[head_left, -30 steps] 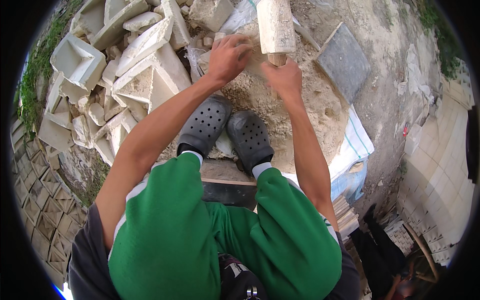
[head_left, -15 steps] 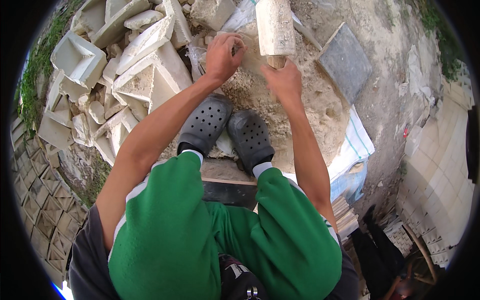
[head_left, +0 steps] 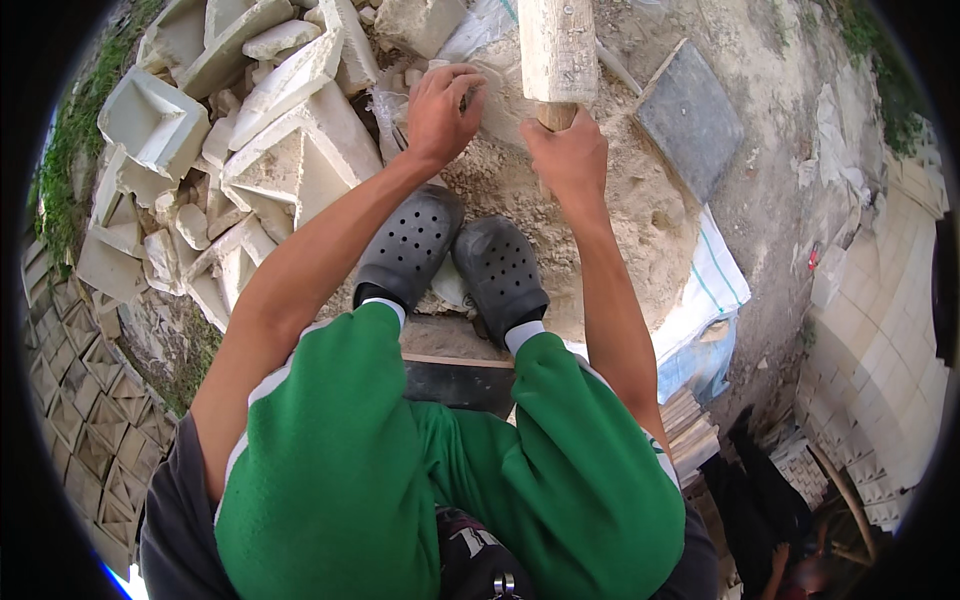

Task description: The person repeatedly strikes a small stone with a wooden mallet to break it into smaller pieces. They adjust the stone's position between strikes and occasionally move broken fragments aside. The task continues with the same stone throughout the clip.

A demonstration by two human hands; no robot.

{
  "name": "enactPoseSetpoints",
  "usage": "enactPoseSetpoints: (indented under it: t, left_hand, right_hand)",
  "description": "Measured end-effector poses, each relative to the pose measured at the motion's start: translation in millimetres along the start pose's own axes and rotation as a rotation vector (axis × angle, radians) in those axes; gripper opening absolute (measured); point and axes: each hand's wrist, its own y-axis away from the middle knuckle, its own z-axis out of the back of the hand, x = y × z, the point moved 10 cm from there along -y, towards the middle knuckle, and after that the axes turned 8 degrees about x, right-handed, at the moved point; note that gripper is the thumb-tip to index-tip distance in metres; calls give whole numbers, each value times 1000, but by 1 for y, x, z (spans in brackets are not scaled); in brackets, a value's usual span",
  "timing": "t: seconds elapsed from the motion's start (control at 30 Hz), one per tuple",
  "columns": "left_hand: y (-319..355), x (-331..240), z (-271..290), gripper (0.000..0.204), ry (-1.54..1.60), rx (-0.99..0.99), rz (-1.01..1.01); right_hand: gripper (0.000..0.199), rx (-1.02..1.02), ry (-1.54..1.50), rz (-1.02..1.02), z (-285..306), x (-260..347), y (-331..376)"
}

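Wooden mallet (head_left: 559, 50) | right grip (head_left: 573, 155): round handle (head_left: 554, 114) | left grip (head_left: 440, 115): curled (hold unclear)

Block pieces (head_left: 315, 140) heaped left, slab (head_left: 690, 120) lying right, mallet (head_left: 558, 50) in right hand (head_left: 570, 158) between them. Rubble (head_left: 630, 235) before the shoes (head_left: 412, 238), sacking (head_left: 715, 268) along its right edge

The right hand (head_left: 568, 152) grips a pale wooden mallet (head_left: 558, 52); the curled left hand (head_left: 442, 115) is near broken whitish blocks (head_left: 340, 140).

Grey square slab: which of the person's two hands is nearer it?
Right. The right hand, gripping a mallet, is left of the grey slab; the left hand is farther left.
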Motion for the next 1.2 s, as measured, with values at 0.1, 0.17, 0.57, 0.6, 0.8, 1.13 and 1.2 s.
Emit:
enactPoseSetpoints:
  t: [0.1, 0.17, 0.57, 0.6, 0.8, 1.13, 1.2]
  left_hand:
    - [0, 8, -2, 19, 5, -17, 41]
    - [-2, 7, -5, 20, 11, -15, 42]
    - [1, 8, 2, 21, -12, 9, 57]
    - [0, 4, 2, 21, -13, 17, 45]
    - [2, -9, -11, 23, -37, 59, -33]
    - [4, -2, -4, 21, -52, 29, -1]
    - [2, -8, -5, 21, -66, 39, -17]
  right_hand:
    - [56, -63, -56, 52, 2, 9, 4]
    - [57, -61, 87, 67, -15, 0, -6]
    - [57, -42, -7, 16, 2, -6, 14]
    - [57, -34, -53, -15, -1, -18, 12]
    - [53, -29, 290, 13, -21, -27, 4]
    - [59, -79, 108, 10, -3, -25, -3]
    - [58, -159, 352, 155, -16, -25, -14]
